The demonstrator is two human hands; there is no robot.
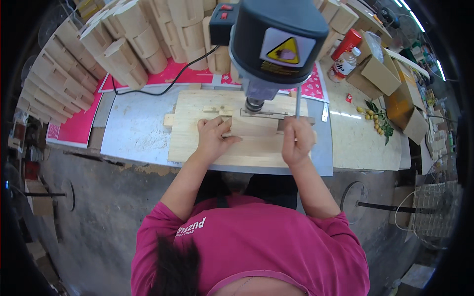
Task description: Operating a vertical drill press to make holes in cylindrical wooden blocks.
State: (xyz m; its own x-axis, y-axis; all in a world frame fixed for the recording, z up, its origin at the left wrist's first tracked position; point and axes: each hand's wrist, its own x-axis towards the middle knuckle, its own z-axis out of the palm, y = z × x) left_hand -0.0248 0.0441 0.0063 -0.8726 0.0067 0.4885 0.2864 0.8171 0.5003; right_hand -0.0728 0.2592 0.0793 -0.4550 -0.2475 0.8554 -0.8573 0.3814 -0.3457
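In front of me a dark drill press head (279, 42) stands over a light wooden board (190, 143). Its chuck (254, 104) is just above a metal strip fixed on the board. My left hand (216, 139) rests on the board left of the chuck, with its forefinger and thumb at the end of a pale wooden piece (254, 129), holding it. My right hand (297, 141) is closed around the lower end of the press's metal lever (298, 102). Whatever lies under my left palm is hidden.
Stacked wooden blocks (126, 64) line the back and left of the table. A black cable (173, 79) runs from the press. To the right are a bottle (344, 64), a red can (348, 42), small yellow fruits with leaves (377, 123) and open cardboard boxes (380, 74).
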